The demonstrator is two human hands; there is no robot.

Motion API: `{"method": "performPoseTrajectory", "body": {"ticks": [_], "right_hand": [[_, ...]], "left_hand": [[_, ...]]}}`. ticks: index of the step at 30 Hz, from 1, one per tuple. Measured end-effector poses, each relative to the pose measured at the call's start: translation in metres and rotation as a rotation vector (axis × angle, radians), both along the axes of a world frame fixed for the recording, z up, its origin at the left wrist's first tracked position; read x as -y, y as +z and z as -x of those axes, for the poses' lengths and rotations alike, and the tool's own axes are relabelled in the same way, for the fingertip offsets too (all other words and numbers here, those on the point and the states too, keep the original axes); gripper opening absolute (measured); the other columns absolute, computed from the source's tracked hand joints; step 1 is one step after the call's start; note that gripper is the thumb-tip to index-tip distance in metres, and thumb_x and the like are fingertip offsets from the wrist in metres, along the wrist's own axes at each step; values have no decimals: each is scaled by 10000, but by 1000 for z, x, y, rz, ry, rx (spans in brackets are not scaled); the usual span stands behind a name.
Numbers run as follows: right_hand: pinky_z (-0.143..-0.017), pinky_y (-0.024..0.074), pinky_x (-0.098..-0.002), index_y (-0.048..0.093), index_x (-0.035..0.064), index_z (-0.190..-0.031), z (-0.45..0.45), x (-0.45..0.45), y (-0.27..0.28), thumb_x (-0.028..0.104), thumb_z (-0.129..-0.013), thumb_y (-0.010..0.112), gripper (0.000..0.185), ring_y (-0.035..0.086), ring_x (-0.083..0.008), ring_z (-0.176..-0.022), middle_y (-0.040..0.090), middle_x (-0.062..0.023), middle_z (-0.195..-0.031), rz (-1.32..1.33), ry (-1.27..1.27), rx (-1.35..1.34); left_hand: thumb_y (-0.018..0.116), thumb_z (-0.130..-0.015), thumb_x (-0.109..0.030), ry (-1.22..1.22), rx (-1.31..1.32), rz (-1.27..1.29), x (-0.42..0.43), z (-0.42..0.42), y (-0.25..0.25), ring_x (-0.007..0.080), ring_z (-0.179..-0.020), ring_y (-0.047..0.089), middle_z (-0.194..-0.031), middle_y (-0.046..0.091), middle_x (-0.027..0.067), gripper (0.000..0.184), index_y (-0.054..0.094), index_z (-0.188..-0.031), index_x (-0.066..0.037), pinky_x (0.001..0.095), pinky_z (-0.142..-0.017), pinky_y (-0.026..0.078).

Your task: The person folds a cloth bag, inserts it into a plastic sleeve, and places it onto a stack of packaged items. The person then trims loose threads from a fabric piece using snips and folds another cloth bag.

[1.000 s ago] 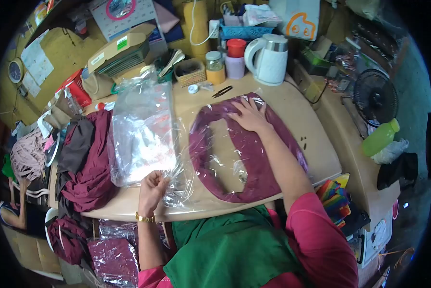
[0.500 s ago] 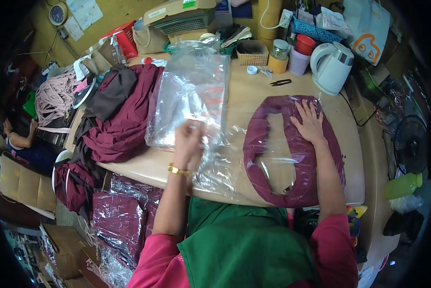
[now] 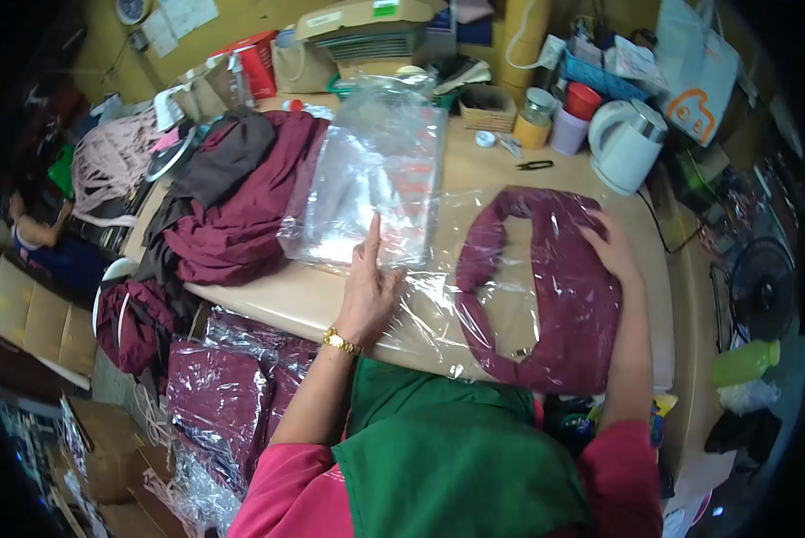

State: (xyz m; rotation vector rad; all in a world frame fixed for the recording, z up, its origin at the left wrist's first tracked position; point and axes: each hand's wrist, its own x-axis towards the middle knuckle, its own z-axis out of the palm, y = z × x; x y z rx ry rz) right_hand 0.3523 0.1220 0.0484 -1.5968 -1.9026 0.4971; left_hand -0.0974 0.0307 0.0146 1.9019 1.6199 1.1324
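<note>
Bagged maroon cloth lies flat at 3 o'clock; R hand at its edge, fingers spread, prob. steadying; can't tell if gripping. L hand, ctr: index out, others curled, grip unclear. Clear bag stack at 12, prob. for easy reach.

Bagged garment on table, right of plastic bags
</note>
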Motion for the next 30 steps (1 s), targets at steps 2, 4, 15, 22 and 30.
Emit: {"method": "performPoseTrajectory", "body": {"ticks": [2, 4, 15, 22, 30], "right_hand": [[-1049, 409, -417, 578, 51, -1328, -6, 58, 2, 268, -920, 663, 470, 523, -360, -1250, 572, -212, -1318, -152, -312, 263], [-1053, 411, -438, 501, 95, -1422, -23, 107, -27, 257, -930, 648, 538, 527, -364, -1259, 570, -213, -1343, 93, -368, 237], [-995, 445, -307, 631, -34, -1220, 214, 131, 116, 12, -936, 580, 292, 587, -171, -1116, 644, -116, -1208, -278, 227, -496], [-908, 476, -388, 587, -7, -1276, 449, 150, 70, 41, -840, 696, 453, 606, -346, -1001, 597, -193, -1077, -118, 1059, -506], [-883, 486, -439, 624, 6, -1119, 421, 152, -51, 69, -842, 668, 287, 595, -369, -1015, 567, -171, -1062, 126, 1292, -90]], "left_hand": [[591, -846, 42, 1, 77, 53, 13, 3, 5, 214, -902, 582, -1290, 489, 208, 862, 167, -1579, -118, 341, -815, 514], [568, -845, 49, -6, 111, 21, 19, 8, -16, 221, -908, 580, -1249, 502, 191, 764, 281, -1535, -114, 345, -831, 507], [609, -770, -9, 643, -293, -126, 154, 211, 87, 299, -891, 665, -951, 674, 152, 172, 702, -912, -32, 373, -818, 514], [433, -981, -500, 1648, -707, 422, 352, 329, 79, 441, -1427, 246, -1580, 266, 187, 544, 415, -1467, -255, 689, -1058, 286], [334, -965, -666, 1422, -308, 1037, 304, 314, -155, 453, -1493, 81, -1627, 92, 237, 772, 229, -1573, -204, 737, -1102, 98]]}}
